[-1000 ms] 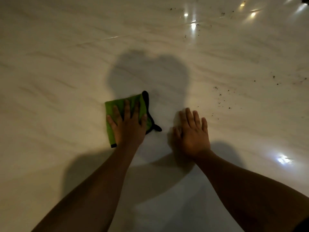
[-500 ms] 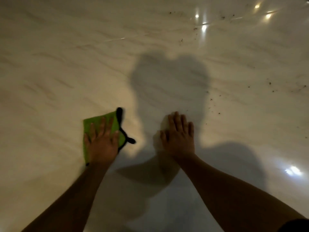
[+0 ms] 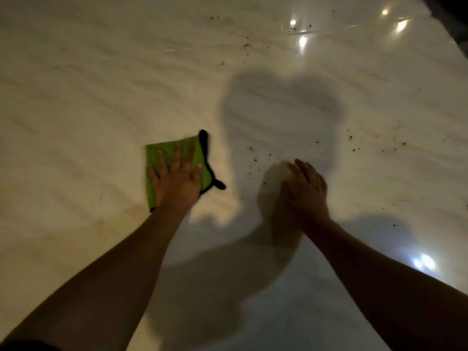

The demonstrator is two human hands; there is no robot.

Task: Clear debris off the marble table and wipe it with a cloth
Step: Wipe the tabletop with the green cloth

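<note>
Our L hand (image 3: 177, 181) lies flat on the cloth (image 3: 168, 150), which sits on the marble table (image 3: 101, 84) left of centre, w/ the cloth's loop (image 3: 218, 184) sticking out to the right of that hand. Our R hand (image 3: 306, 188) is on the table to the right of the cloth, apart from it. Debris specks (image 3: 253, 160) lie just beyond the R hand, btw. it & the cloth, w/ more specks (image 3: 354, 148) further right & others (image 3: 247, 45) at the far side.

One wide-angle head-worn camera looks forward and steeply down onto the marble table (image 3: 96, 92), close above it. Both forearms (image 3: 121, 269) enter from the bottom edge; the left hand (image 3: 177, 182) and right hand (image 3: 306, 193) sit near mid-frame. The table fills nearly the whole view.
</note>
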